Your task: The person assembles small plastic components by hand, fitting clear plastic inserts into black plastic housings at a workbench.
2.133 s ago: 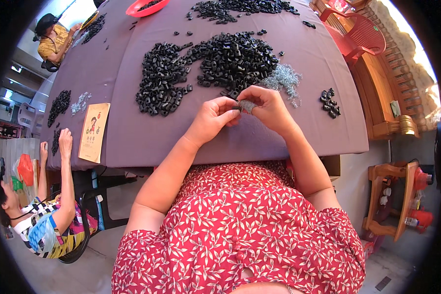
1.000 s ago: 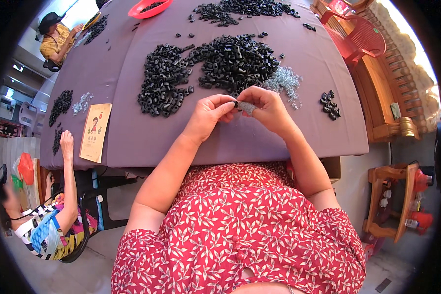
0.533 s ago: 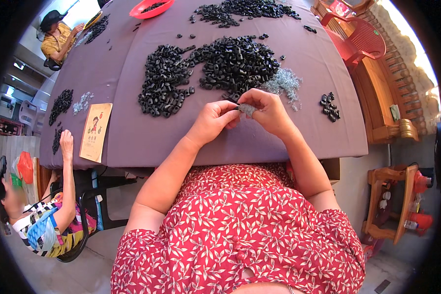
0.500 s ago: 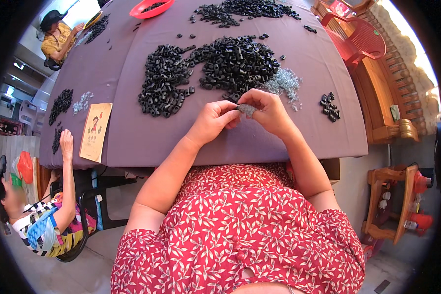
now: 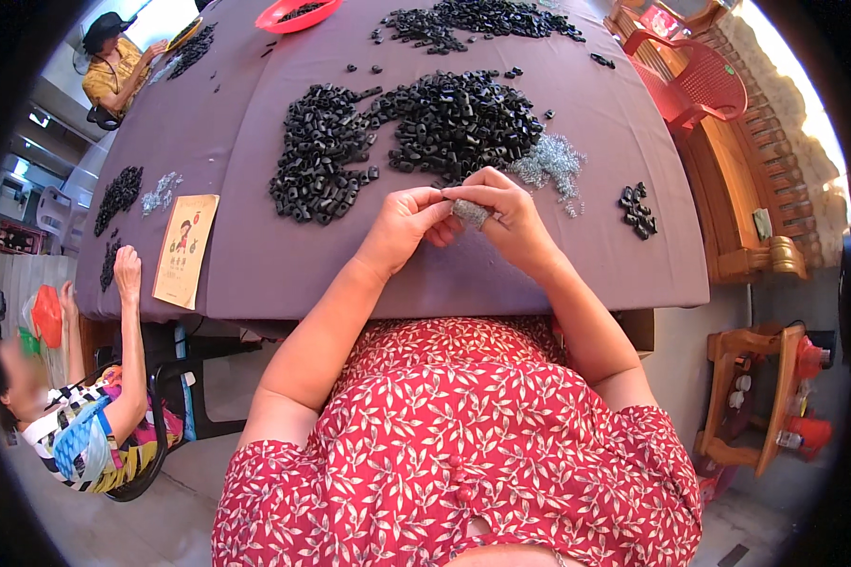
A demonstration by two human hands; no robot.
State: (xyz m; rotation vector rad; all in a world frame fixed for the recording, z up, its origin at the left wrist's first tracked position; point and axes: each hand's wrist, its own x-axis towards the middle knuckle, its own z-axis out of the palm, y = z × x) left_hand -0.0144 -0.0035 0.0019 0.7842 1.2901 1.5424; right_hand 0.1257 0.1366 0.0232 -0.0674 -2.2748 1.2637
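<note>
My left hand (image 5: 399,227) and my right hand (image 5: 509,215) meet at the fingertips above the near part of the table, both closed in a pinch. Between them is a small black plastic part (image 5: 442,187), mostly hidden by the fingers. A grey wrapping (image 5: 470,214) covers a digit of my right hand. Just beyond my hands lies a large heap of black plastic parts (image 5: 463,123), with another heap of black parts (image 5: 320,156) to its left. Small silvery springs (image 5: 550,163) lie in a loose pile beyond my right hand.
Several black parts (image 5: 637,210) lie at the right on the cloth-covered table (image 5: 331,279). A booklet (image 5: 185,250) is at the left, near a co-worker's hand (image 5: 128,272). Farther off are a red bowl (image 5: 298,13), another person (image 5: 113,71) and a red chair (image 5: 695,80).
My joined fingertips have shifted slightly left and up, and the small part is more covered. The near co-worker's other hand has risen into view beside the table.
</note>
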